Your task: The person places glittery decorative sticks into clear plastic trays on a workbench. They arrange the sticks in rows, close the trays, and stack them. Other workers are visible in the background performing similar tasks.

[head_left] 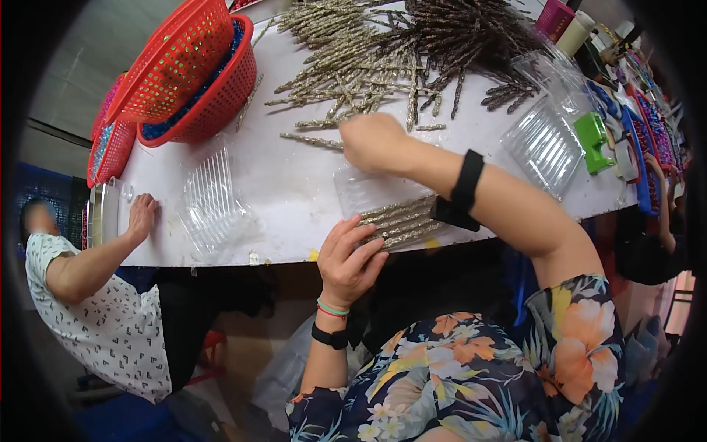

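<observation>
My right hand (375,142) is closed at the near edge of a pile of glittery gold sticks (324,55), its fingers on the end of one gold stick (311,139) that points left. Close to the table's front edge, my left hand (350,258) grips the left end of a clear plastic tray (357,190). Several gold glitter sticks (401,222) lie side by side in the tray's near part. My right forearm and a black wristband cover the tray's right far corner.
Dark brown glitter sticks (475,33) are heaped at the back. Clear ribbed trays lie left (213,195) and right (543,144), near a green tape dispenser (591,141). Red baskets (247,81) stand at the far left. A co-worker's hand (143,216) rests on the table's left.
</observation>
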